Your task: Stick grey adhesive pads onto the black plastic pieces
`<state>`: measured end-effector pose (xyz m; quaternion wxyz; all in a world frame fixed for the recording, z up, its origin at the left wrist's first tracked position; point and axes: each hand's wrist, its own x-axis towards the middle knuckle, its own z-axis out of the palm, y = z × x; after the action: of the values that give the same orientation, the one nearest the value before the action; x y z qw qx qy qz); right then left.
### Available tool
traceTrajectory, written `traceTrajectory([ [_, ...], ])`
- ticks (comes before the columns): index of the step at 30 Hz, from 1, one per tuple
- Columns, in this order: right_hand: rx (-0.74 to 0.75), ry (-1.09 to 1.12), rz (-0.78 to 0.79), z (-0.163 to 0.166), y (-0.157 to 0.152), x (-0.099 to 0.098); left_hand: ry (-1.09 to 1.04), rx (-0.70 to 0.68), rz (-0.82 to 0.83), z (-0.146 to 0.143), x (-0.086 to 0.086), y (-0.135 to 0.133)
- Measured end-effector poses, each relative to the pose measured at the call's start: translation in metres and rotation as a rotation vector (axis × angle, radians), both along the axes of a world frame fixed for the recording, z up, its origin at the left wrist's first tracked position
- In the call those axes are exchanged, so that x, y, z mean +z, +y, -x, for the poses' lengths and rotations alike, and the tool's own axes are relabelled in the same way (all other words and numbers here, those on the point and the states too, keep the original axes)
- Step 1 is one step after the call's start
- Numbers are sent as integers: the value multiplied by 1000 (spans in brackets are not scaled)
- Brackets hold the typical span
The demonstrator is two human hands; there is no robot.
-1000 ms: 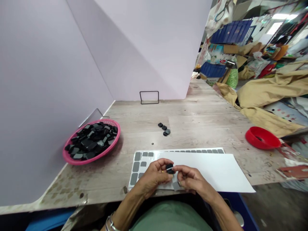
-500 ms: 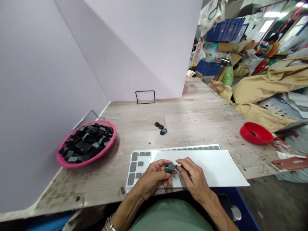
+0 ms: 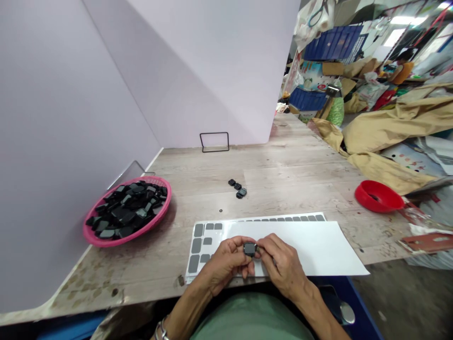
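My left hand point(image 3: 226, 262) and my right hand point(image 3: 279, 264) meet over the near edge of the table, both pinching a small black square piece point(image 3: 249, 249) with a grey face. Under them lies a white backing sheet point(image 3: 318, 248) with grey rectangular stickers point(image 3: 198, 238) along its left side and top edge. A pink basket point(image 3: 161, 215) at the left holds several black pieces. Three more small black pieces point(image 3: 237, 187) lie on the table beyond the sheet.
A red bowl point(image 3: 378, 196) sits at the right of the wooden table point(image 3: 283, 174). Lilac partition boards point(image 3: 71, 118) wall the left and back, with a black wire stand point(image 3: 214, 141) at their foot. Brown sacks and cluttered goods fill the right background.
A second ago the right fingers held a loose grey sticker below the black piece. It now sits on the piece's face, with both hands pinched closer on it.
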<state>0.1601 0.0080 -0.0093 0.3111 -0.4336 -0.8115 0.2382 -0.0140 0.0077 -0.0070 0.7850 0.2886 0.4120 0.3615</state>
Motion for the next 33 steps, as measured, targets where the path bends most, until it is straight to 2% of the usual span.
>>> traceTrajectory([
  [17,-31,25,-31,0,3,-3,-14,35,20,1,-1,0],
  [33,20,-53,0,0,2,-6,6,22,-3,-1,-5,0],
])
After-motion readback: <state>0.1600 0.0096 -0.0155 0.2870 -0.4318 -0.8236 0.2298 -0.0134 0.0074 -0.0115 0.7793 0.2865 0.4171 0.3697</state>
